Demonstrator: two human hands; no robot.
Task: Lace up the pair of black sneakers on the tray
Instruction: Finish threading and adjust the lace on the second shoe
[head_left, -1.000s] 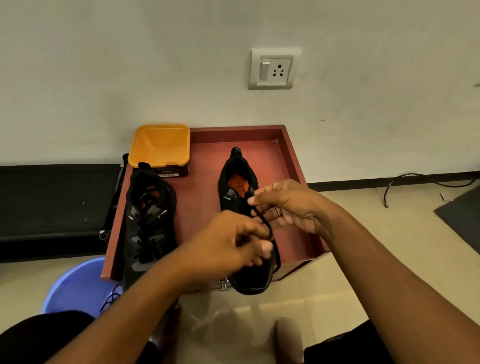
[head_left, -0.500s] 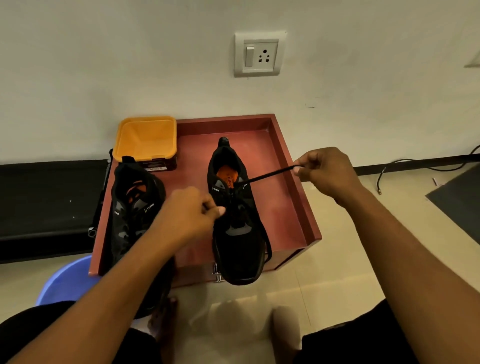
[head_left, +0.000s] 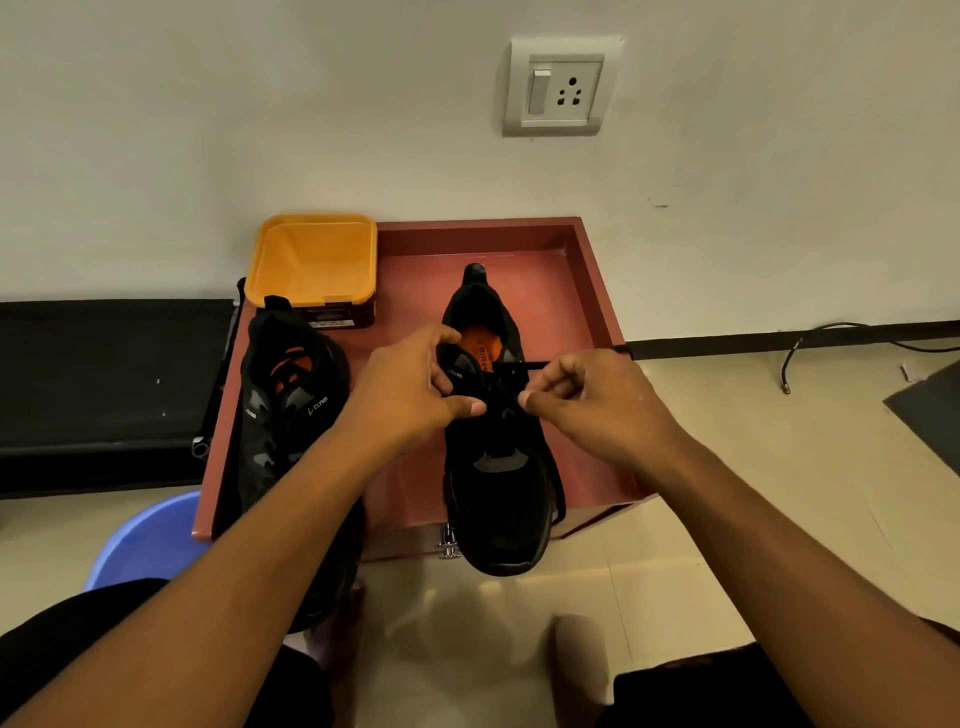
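Observation:
Two black sneakers with orange insoles lie on a red-brown tray (head_left: 587, 291). The right sneaker (head_left: 496, 488) points its toe toward me, past the tray's front edge. My left hand (head_left: 410, 395) grips its tongue and collar at the left side, thumb stretched toward the laces. My right hand (head_left: 587, 400) pinches the black lace (head_left: 527, 367) just right of the eyelets, with a short stretch of lace running above the fingers. The left sneaker (head_left: 283, 415) lies at the tray's left edge, partly hidden by my left forearm.
An orange plastic tub (head_left: 311, 260) sits at the tray's back left corner. A blue basin (head_left: 150, 535) stands on the floor at the lower left. The wall with a switch socket (head_left: 563, 85) is right behind the tray. A black cable (head_left: 841, 338) lies on the floor to the right.
My right hand, which had pulled the lace out taut to the right, has come back in to the shoe. My left hand has shifted up onto the tongue.

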